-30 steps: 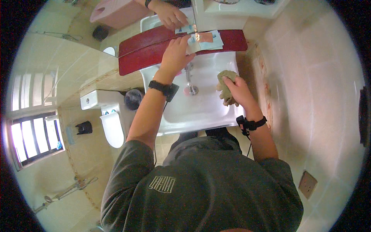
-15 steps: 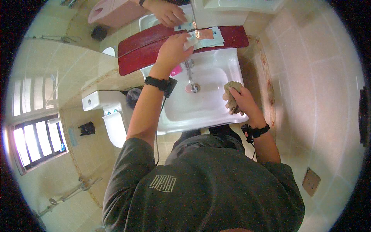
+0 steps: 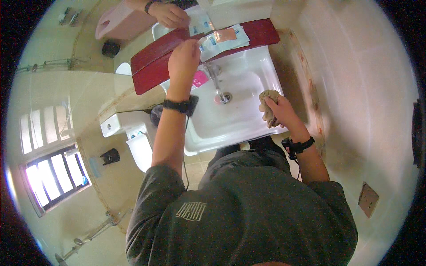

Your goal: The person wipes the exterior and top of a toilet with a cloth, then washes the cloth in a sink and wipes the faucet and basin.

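Over the white sink's [image 3: 213, 142] right side, my right hand [image 3: 284, 113] is closed round a crumpled grey-green cloth [image 3: 268, 95]. My left hand [image 3: 183, 62] is above the dark red shelf [image 3: 262, 35] behind the sink, its fingers curled. What those fingers hold, if anything, is hidden. Beside them on the shelf lie white and blue packets [image 3: 237, 41], with a copper-coloured packet [image 3: 225, 34] on top. A pink packet [image 3: 199, 79] rests at the back left of the sink, near the tap [image 3: 217, 86].
A mirror behind the shelf reflects a hand [image 3: 168, 15] and the packets. To the left stands a white toilet [image 3: 140, 148], with a barred window [image 3: 57, 175] beyond it. A tiled wall [image 3: 355, 88] rises close on the right.
My left hand has drawn back to the left, away from the packets, and its fingers have curled in. The right hand keeps its hold on the cloth. The whole view has tilted slightly.
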Demonstrator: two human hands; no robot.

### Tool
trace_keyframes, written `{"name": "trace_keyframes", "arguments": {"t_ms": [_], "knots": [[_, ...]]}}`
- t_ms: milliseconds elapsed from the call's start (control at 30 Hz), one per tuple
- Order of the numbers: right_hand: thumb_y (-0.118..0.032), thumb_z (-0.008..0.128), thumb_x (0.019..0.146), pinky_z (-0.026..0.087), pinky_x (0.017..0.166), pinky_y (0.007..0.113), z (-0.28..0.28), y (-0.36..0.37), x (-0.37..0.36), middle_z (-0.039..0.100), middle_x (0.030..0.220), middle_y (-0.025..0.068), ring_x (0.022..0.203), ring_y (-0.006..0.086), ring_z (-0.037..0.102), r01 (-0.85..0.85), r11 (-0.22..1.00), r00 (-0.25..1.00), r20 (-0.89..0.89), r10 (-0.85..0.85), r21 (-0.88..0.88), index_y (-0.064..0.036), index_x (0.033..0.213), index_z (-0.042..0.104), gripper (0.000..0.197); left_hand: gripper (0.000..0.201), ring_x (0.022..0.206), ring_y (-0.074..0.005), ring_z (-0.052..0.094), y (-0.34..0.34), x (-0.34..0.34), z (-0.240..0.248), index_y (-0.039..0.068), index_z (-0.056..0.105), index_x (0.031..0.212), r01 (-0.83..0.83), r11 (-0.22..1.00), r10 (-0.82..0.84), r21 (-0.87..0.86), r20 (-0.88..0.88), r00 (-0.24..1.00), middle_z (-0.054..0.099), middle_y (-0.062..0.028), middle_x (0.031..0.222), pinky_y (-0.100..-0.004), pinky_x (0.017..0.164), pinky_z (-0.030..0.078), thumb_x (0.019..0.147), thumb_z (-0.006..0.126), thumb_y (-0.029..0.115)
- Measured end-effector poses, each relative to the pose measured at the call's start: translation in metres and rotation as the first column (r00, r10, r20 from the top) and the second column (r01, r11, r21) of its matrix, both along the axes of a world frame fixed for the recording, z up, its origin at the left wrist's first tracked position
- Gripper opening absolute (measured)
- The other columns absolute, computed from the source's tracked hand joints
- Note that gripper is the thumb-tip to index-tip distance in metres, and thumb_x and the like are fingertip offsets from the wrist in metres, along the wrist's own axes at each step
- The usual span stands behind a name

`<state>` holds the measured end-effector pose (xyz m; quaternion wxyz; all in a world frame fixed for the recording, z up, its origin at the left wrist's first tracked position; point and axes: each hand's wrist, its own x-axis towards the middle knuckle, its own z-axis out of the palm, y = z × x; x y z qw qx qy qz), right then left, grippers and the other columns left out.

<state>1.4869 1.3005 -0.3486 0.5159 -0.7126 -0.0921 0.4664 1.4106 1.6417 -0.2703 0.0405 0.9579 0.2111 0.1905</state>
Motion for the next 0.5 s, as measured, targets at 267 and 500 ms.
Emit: {"name": "trace_keyframes", "arguments": {"t_ms": [267, 500], "knots": [[-0.037, 0.058, 0.107, 0.054, 0.049, 0.031, -0.031, -0.069, -0.013, 0.07, 0.083, 0.0052, 0.061, 0.0138, 0.065, 0.05, 0.989, 0.996, 0.074, -0.04, -0.136, -0.0067, 0.112, 0.069, 0.033, 0.02, 0.094, -0.0302, 0.073, -0.16, -0.007, -0.129, 0.002, 0.069, 0.107, 0.035, 0.119, -0.059, -0.992, 0.028, 0.998, 0.074, -0.0119, 0.102, -0.0395, 0.082, 0.059, 0.096, 0.071, 0.019], [-0.032, 0.06, 0.106, 0.056, 0.064, 0.036, -0.058, -0.12, -0.031, 0.072, 0.089, 0.0066, 0.074, 0.0184, 0.068, 0.016, 0.973, 0.989, 0.147, 0.018, -0.23, -0.0037, 0.115, 0.07, 0.031, 0.012, 0.098, -0.0367, 0.068, -0.124, 0.043, -0.347, 0.013, 0.072, 0.094, -0.029, 0.96, 0.052, -0.279, 0.077, 0.996, 0.071, -0.0158, 0.103, -0.0452, 0.084, 0.057, 0.084, 0.067, 0.007]]}}
